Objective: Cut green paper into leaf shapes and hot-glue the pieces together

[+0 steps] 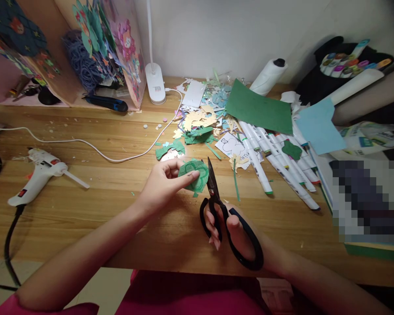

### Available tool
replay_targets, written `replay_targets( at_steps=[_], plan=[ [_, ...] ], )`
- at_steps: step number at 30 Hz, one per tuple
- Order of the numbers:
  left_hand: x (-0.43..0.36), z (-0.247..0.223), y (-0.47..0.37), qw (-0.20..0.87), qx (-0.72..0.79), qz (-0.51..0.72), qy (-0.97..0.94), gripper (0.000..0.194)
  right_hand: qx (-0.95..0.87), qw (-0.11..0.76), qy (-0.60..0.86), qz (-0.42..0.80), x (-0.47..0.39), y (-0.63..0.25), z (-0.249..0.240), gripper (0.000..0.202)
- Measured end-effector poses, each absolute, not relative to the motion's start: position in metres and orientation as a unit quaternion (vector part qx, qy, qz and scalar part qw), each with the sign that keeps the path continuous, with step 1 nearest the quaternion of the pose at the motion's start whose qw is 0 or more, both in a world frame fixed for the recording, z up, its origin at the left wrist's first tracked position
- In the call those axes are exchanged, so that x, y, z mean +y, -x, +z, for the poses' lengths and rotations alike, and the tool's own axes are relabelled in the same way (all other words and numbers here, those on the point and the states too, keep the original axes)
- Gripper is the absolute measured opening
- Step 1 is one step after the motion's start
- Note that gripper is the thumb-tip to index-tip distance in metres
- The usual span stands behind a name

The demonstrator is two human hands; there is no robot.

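Between the thumb and fingers of my left hand is a small piece of green paper with a rounded outline drawn on it. My right hand has its thumb and fingers through the handles of black scissors. The scissor blades are slightly apart and point away from me, right at the paper's right edge. A tiny green scrap shows just below the paper. Beyond my left hand lie green offcuts on the wooden table.
A pile of paper scraps, a green sheet and several markers lie ahead and to the right. At left rests a glue gun; a white cable crosses the table. A utility knife lies by the decorated box.
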State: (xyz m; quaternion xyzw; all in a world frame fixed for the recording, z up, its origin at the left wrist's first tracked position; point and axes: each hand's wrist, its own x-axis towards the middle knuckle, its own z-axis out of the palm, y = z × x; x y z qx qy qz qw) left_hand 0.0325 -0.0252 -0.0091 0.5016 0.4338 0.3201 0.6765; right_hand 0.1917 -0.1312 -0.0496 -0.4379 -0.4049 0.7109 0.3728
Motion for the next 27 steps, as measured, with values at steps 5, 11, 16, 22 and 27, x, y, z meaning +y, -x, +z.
replay_targets(
  at_steps=[5, 11, 16, 22, 27],
  plan=[
    [-0.024, -0.011, -0.031, 0.686, 0.431, 0.325, -0.488, 0.022, -0.386, 0.378, 0.445, 0.714, -0.133, -0.193, -0.050, 0.065],
    [-0.020, -0.011, -0.028, 0.695, 0.418, 0.315, -0.494, 0.021, -0.380, 0.360, 0.444, 0.727, -0.132, -0.197, -0.047, 0.062],
    [-0.013, -0.010, -0.023, 0.711, 0.401, 0.280, -0.505, 0.021, -0.390, 0.357, 0.416, 0.740, -0.130, -0.197, -0.043, 0.068],
    [-0.009, -0.006, -0.022, 0.749, 0.390, 0.221, -0.488, 0.024, -0.429, 0.348, 0.406, 0.728, -0.131, -0.197, -0.040, 0.075],
    [-0.009, -0.005, -0.023, 0.754, 0.388, 0.224, -0.480, 0.022, -0.374, 0.366, 0.412, 0.746, -0.134, -0.194, -0.047, 0.075]
  ],
)
